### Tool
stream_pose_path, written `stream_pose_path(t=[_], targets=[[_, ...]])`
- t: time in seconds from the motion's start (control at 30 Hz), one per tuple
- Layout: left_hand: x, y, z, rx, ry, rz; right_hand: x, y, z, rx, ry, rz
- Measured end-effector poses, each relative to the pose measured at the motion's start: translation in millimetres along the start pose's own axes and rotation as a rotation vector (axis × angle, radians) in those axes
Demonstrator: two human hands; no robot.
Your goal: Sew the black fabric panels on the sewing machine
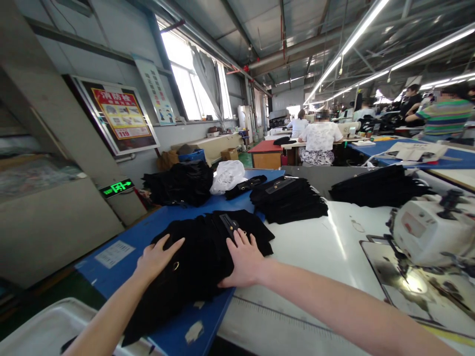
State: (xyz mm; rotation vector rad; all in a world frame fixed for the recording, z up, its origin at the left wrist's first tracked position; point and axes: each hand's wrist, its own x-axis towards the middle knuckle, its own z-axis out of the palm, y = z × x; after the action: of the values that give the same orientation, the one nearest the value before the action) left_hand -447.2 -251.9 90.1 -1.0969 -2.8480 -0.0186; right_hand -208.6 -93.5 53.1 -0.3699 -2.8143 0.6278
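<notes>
Black fabric pieces, gathered in a thick, soft-looking pile (204, 247), lie before us across the near part of a blue tabletop (152, 220), partly overhanging its edge toward us. Our bare left hand (158, 257) rests on the left side of the pile, open, with thumb and fingers spread apart. Our bare right hand (243, 259) lies palm down on the right side, also open — its fingers fanned out, the fingertips beside a dark, strap-like patch with gold-coloured metal (228, 223). Between our hands, nearer the left, we see a small gold-coloured metal ring (175, 266) on the cloth.

Beyond the pile, a second stack of black fabric (289, 202) sits just behind and to the right, and a crumpled, whitish plastic bag (228, 175) lies next to a large black heap (181, 183) at the far left of the blue surface. To our right stretches a glossy white worktable (308, 252) with ruler markings (274, 311) along its near edge. On it stands a white sewing machine (434, 227), lit by a small bright lamp (414, 284). Farther off, a person in a white patterned top (321, 138) sits with back turned toward us.
</notes>
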Motion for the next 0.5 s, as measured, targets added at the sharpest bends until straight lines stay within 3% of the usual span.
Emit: stream_pose_path(t=[0.2, 0.37, 0.5], targets=[[-34, 16, -10.5, 0.132, -0.062, 0.007, -1, 4, 8, -0.123, 0.138, -0.076], [-68, 11, -12.3, 0.229, -0.084, 0.074, 10, 27, -4, -0.163, 0.111, -0.193], [-85, 2, -6.5, 0.172, -0.017, 0.093, 17, 45, -10, -0.107, 0.062, -0.301]])
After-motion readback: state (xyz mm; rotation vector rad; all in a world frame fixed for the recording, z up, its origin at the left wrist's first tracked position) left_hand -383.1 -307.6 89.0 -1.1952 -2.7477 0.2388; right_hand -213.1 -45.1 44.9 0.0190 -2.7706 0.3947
